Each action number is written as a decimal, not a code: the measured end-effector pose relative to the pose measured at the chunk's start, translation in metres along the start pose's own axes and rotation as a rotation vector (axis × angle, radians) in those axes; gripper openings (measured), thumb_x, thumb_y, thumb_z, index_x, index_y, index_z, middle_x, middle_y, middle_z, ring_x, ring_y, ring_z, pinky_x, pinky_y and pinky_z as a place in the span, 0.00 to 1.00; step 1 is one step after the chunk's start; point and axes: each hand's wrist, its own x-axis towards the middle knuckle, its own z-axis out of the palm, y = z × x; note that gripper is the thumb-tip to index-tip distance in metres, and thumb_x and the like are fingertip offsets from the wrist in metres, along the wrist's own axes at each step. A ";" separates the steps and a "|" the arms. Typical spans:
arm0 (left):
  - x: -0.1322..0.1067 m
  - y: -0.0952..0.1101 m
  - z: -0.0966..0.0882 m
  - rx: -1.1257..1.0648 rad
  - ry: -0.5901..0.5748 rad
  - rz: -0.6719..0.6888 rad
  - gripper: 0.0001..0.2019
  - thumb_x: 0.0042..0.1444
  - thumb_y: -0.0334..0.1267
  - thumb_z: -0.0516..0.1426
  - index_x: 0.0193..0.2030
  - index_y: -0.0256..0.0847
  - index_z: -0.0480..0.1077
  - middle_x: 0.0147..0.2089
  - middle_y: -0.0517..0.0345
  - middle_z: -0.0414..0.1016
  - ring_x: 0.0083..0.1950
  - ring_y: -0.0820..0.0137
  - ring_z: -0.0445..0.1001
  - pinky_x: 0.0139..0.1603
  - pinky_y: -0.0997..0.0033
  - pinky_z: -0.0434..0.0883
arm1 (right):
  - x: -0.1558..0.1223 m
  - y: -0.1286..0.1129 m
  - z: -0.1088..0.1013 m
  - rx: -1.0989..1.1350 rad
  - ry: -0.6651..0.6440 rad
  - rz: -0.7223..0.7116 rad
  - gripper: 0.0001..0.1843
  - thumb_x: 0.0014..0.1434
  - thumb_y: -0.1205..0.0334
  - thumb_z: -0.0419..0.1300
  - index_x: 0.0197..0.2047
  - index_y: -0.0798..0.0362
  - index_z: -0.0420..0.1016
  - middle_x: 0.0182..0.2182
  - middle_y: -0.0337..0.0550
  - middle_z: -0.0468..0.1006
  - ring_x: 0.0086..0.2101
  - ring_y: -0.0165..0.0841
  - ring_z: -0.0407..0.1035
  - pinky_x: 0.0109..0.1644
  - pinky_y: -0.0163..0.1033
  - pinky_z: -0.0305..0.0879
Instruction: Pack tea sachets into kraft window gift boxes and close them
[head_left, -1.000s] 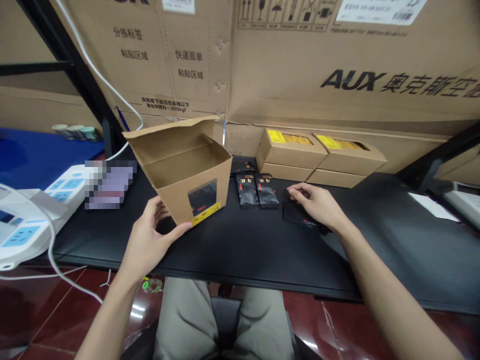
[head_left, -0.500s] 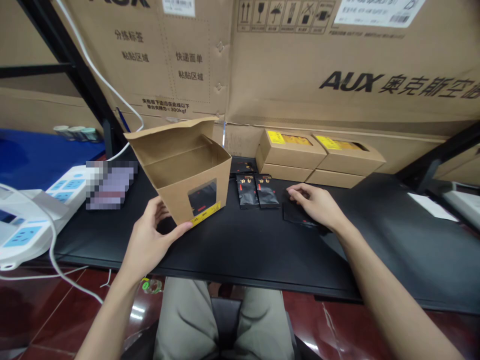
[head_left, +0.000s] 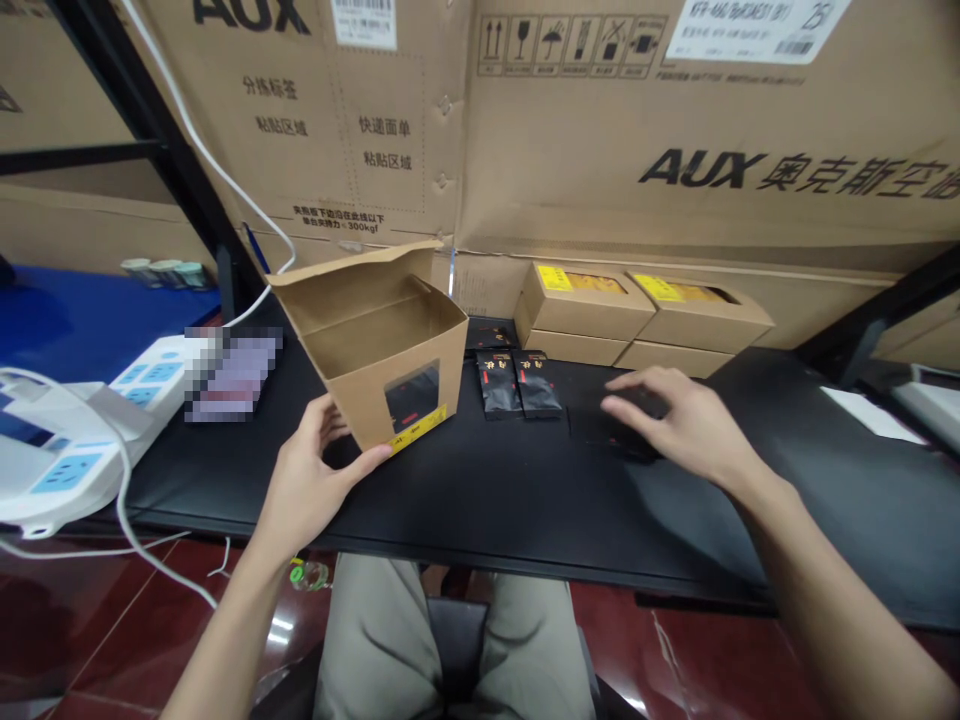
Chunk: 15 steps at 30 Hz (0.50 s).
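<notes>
My left hand [head_left: 309, 490] grips the lower left corner of a brown cardboard box [head_left: 360, 402], its thumb across the front bottom edge. The box stands tilted, lid raised, and dark contents show through its front window. Over a dark flat packet [head_left: 592, 428] on the right hovers my right hand [head_left: 694, 425], thumb and forefinger apart; its other fingers are partly hidden. Between the hands, two black sachets [head_left: 519, 385] with gold and red print lie side by side. Behind them are more dark sachets [head_left: 491, 338].
Several closed brown boxes with yellow labels [head_left: 589, 295] are stacked at the back right. A white power strip [head_left: 75, 465] and a blurred-out flat object [head_left: 232, 375] lie left on the black table [head_left: 480, 510]. Large cartons [head_left: 555, 180] wall off the back.
My right hand has shifted right and its thumb and forefinger have spread apart. My left hand still holds the box. The whole view has shifted slightly.
</notes>
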 end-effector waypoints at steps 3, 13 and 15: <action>0.000 0.002 0.000 0.004 0.004 -0.001 0.35 0.50 0.52 0.72 0.62 0.45 0.67 0.61 0.45 0.82 0.61 0.51 0.82 0.67 0.44 0.76 | -0.007 0.012 0.001 -0.059 -0.297 -0.077 0.33 0.54 0.33 0.68 0.53 0.49 0.83 0.55 0.53 0.84 0.56 0.53 0.77 0.62 0.60 0.73; 0.001 -0.004 -0.001 -0.008 -0.002 0.000 0.36 0.51 0.52 0.72 0.63 0.45 0.66 0.64 0.43 0.80 0.65 0.51 0.80 0.70 0.46 0.74 | -0.018 -0.005 -0.005 -0.370 -0.362 -0.111 0.28 0.71 0.49 0.48 0.64 0.53 0.75 0.53 0.55 0.85 0.47 0.52 0.83 0.49 0.55 0.78; 0.000 -0.004 -0.001 -0.005 -0.003 0.000 0.36 0.51 0.53 0.72 0.62 0.44 0.66 0.63 0.43 0.80 0.64 0.51 0.80 0.70 0.46 0.74 | -0.019 -0.006 -0.004 -0.412 -0.337 -0.107 0.28 0.72 0.53 0.46 0.65 0.54 0.75 0.48 0.56 0.87 0.43 0.51 0.84 0.45 0.53 0.78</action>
